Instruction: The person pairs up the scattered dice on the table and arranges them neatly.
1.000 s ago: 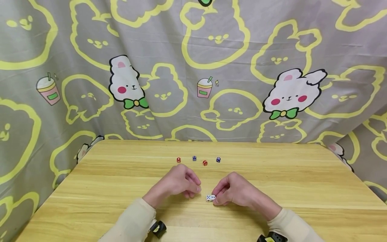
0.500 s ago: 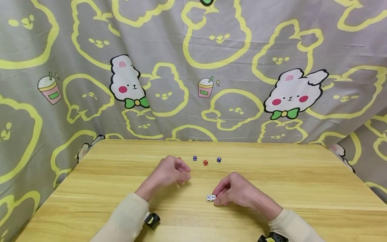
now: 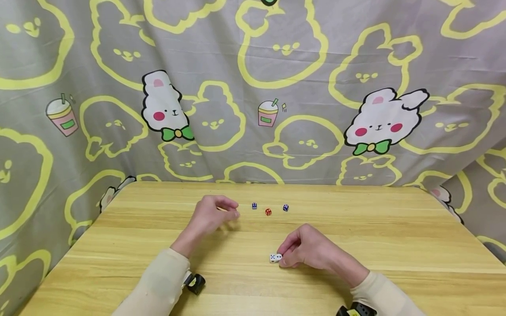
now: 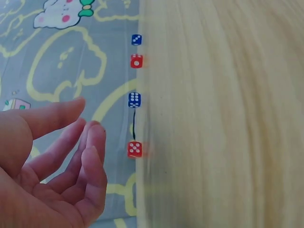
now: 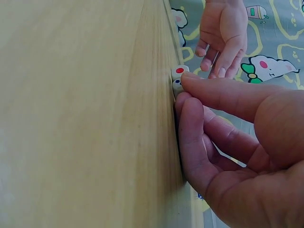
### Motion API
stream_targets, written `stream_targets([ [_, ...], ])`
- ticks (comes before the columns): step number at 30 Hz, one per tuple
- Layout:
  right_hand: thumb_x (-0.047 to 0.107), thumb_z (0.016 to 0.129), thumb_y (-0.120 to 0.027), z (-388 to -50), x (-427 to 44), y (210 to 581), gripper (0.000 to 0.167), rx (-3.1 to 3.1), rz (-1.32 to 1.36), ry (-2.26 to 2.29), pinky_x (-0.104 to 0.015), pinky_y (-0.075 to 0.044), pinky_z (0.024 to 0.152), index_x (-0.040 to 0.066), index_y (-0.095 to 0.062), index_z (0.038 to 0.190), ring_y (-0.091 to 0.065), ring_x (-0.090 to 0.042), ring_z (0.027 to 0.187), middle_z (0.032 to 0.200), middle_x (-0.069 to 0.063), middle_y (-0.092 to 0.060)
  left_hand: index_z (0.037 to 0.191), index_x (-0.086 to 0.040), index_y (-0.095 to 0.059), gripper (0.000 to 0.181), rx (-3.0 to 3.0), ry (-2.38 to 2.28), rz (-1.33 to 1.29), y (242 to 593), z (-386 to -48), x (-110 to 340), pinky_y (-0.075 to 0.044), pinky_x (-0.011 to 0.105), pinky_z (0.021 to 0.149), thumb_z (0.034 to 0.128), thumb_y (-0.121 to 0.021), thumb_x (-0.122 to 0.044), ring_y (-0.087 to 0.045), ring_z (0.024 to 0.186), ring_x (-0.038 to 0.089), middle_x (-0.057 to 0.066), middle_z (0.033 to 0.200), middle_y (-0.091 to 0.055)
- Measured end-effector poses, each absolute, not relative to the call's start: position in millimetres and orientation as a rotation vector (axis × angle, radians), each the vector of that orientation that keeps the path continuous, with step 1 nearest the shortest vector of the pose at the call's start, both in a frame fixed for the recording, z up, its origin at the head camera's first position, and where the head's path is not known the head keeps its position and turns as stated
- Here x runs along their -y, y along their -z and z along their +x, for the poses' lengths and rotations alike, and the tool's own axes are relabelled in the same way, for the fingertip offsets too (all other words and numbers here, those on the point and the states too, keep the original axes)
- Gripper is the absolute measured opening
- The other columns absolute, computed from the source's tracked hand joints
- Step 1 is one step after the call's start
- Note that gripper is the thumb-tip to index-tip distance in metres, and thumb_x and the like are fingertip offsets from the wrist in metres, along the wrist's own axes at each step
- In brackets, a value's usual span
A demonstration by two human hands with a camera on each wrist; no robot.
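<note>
Currently, the right hand (image 3: pixel 310 249): thumb and forefinger pinch one white die (image 3: pixel 279 256) down at the tabletop.
Second white die (image 3: pixel 272 258): it sits on the table (image 3: pixel 253 292), touching the pinched die, on that one's left.
Left hand (image 3: pixel 211 215): it hovers over the far part of the table, fingers loosely curved, a gap between thumb and fingertips, holding nothing.
Coloured dice: four lie well apart from the white pair in a loose row, left to right a red die (image 4: pixel 135 149), a blue die (image 3: pixel 254 206), another red die (image 3: pixel 268 212) and another blue die (image 3: pixel 286 207); the left hand hides the leftmost from the head camera.
Backdrop: a grey curtain (image 3: pixel 308 101) with yellow animal outlines hangs behind the table.
</note>
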State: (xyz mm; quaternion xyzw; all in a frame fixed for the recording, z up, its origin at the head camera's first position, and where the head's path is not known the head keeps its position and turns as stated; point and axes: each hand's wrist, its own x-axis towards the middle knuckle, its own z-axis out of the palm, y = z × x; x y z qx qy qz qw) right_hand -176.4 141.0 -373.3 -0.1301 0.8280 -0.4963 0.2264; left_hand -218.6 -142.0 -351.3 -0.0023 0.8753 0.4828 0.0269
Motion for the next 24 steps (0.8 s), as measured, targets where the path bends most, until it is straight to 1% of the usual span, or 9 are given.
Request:
stream_targets([
  [6, 0.002, 0.077, -0.091, -176.4, -139.4, 374.9, 0.018, -2.271, -0.357, 1.380, -0.024, -0.054, 0.062, 0.002, -0.080, 0.091, -0.066, -0.013, 0.071, 0.080, -0.006, -0.076, 0.108, -0.010, -0.081, 0.020, -2.699, -1.575, -0.100, 355.9, -222.1, 147.9, -0.050, 0.029, 0.069, 0.0887, -0.085, -0.014, -0.065, 0.086, 0.018, 0.004, 0.098, -0.079],
  [10, 0.001, 0.077, -0.091, -176.4, -139.2, 375.5, 0.018, -2.277, -0.341, 1.372, -0.024, -0.054, 0.063, 0.003, -0.080, 0.091, -0.066, -0.013, 0.072, 0.080, -0.006, -0.076, 0.110, -0.009, -0.081, 0.021, -2.671, -1.613, -0.147, 358.1, -223.3, 150.6, -0.047, 0.028, 0.074, 0.0894, -0.085, -0.013, -0.066, 0.092, 0.019, 0.005, 0.102, -0.081],
  [14, 0.001, 0.077, -0.091, -176.6, -139.9, 374.8, 0.018, -2.294, -0.324, 1.359, -0.024, -0.053, 0.062, 0.003, -0.081, 0.091, -0.065, -0.014, 0.073, 0.081, -0.006, -0.076, 0.115, -0.008, -0.080, 0.024, -2.638, -1.648, -0.173, 358.9, -225.2, 152.3, -0.047, 0.027, 0.078, 0.0915, -0.083, -0.013, -0.070, 0.099, 0.019, 0.007, 0.108, -0.082],
  [19, 0.001, 0.077, -0.091, -176.5, -139.8, 374.5, 0.018, -2.298, -0.322, 1.352, -0.023, -0.052, 0.062, 0.004, -0.081, 0.091, -0.065, -0.014, 0.074, 0.082, -0.006, -0.076, 0.119, -0.008, -0.079, 0.026, -2.574, -1.674, -0.219, 359.2, -226.9, 153.2, -0.050, 0.028, 0.075, 0.0938, -0.081, -0.014, -0.072, 0.099, 0.019, 0.007, 0.113, -0.082],
  [24, 0.001, 0.077, -0.091, -176.5, -139.8, 374.7, 0.018, -2.298, -0.317, 1.352, -0.023, -0.052, 0.062, 0.004, -0.081, 0.091, -0.065, -0.014, 0.074, 0.082, -0.006, -0.076, 0.120, -0.009, -0.079, 0.027, -2.527, -1.687, -0.238, 361.1, -229.3, 154.0, -0.053, 0.030, 0.071, 0.0944, -0.081, -0.017, -0.073, 0.098, 0.020, 0.007, 0.113, -0.082],
])
